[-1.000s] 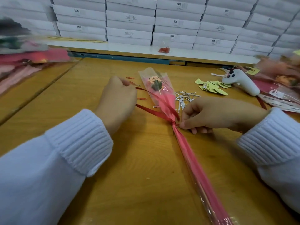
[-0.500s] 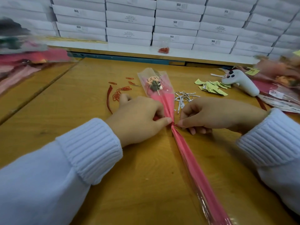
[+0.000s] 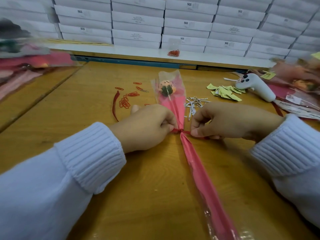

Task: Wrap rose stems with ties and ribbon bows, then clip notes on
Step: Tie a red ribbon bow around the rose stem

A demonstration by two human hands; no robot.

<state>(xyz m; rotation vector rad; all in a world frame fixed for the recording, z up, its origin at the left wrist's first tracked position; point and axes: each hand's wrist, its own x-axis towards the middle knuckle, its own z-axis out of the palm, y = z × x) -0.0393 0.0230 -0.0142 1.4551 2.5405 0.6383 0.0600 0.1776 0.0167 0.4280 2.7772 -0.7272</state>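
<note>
We see white boxes (image 3: pixel 188 25) stacked across the top and a white handheld device (image 3: pixel 257 86) lying at upper right.

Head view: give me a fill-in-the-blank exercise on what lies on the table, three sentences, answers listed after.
1. The ribbon pinched by the left hand and the right hand is ____ in colour.
2. The paper clips lie to the ____ of the wrapped rose.
3. The boxes stacked behind the table are ____.
Missing words: red; left; white.
</note>
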